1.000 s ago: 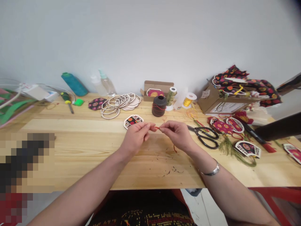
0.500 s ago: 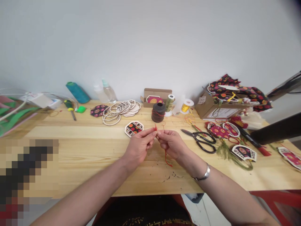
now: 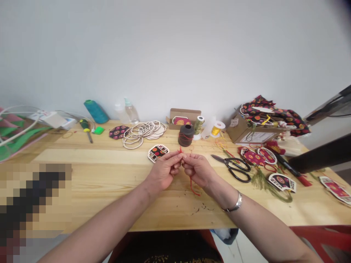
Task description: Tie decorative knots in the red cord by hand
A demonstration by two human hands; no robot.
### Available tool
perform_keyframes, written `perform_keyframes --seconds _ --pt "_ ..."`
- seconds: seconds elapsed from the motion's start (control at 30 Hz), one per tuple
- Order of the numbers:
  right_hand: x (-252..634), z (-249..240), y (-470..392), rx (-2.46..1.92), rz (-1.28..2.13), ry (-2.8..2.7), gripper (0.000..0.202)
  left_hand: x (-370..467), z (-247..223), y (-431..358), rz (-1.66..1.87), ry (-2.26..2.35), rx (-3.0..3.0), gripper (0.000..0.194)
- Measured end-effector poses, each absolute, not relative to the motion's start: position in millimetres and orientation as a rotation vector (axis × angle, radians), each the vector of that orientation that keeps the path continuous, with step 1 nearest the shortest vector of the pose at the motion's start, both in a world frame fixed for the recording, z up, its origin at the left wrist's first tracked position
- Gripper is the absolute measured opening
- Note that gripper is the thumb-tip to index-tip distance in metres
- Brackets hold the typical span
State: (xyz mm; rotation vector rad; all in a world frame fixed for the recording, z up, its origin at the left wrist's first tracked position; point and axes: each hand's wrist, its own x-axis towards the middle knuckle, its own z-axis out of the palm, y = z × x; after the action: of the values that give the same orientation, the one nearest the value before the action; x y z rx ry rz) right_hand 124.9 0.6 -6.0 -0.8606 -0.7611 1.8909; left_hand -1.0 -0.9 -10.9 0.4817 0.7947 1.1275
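Note:
Thumb and fingers of my left hand (image 3: pixel 165 168) pinch a red cord (image 3: pixel 195 190), whose short end pokes up above the fingertips. My right hand (image 3: pixel 197 168) pinches the same cord right beside it, and the fingertips of both hands meet. A loose length of the cord hangs below my right hand toward the table. Just behind my left hand lies a patterned ornament (image 3: pixel 157 152) with a pale cut-out frame, partly covered by the hand. Whatever knot or loop sits between the fingertips is too small to make out.
Black-handled scissors (image 3: pixel 236 167) lie right of my hands. Behind them stand a dark thread cone (image 3: pixel 185 136) and a yellow spool (image 3: pixel 218 128). Pale cut-out frames (image 3: pixel 133 142) are piled at back left. A cardboard box (image 3: pixel 246 133) and finished ornaments (image 3: pixel 282 182) are at right.
The whole view has shifted slightly, so the table items sit a little lower. Both hands keep their pinch on the red cord, with only small finger movement.

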Motion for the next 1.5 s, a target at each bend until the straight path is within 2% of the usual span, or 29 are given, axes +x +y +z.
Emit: perform_keyframes --seconds 0.17,0.57,0.67,0.73,0.8,1.0,1.17,1.27,1.5 --pt "124 -6 0 -0.895 1.873 -0.677 0.024 1 -16 0 1.117 0.761 0.449 0.016" --pt "124 -15 -4 -0.93 1.833 -0.719 0.025 1 -20 -2 1.126 0.804 0.432 0.02" --pt "130 -15 -1 -1.018 1.71 -0.921 0.027 -1 -18 -2 1.111 0.828 0.451 0.023" --pt "138 -12 4 -1.144 1.479 -1.1 0.026 -4 -16 -2 1.086 0.851 0.469 0.021" --pt "146 -9 8 -1.157 1.384 -1.25 0.029 -6 -13 -2 1.026 0.862 0.501 0.019" --pt "162 -5 13 -0.867 1.854 -1.318 0.03 -8 -7 -4 0.817 0.893 0.662 0.017" --pt "165 -10 14 -0.729 1.962 -1.322 0.022 -8 -4 -8 0.71 0.901 0.744 0.013" --pt "164 -11 14 -0.744 1.883 -1.33 0.014 -8 -2 -8 0.701 0.899 0.775 0.013" --pt "155 -7 10 -1.055 1.458 -1.443 0.014 -7 -5 -8 0.809 0.982 0.819 0.018"
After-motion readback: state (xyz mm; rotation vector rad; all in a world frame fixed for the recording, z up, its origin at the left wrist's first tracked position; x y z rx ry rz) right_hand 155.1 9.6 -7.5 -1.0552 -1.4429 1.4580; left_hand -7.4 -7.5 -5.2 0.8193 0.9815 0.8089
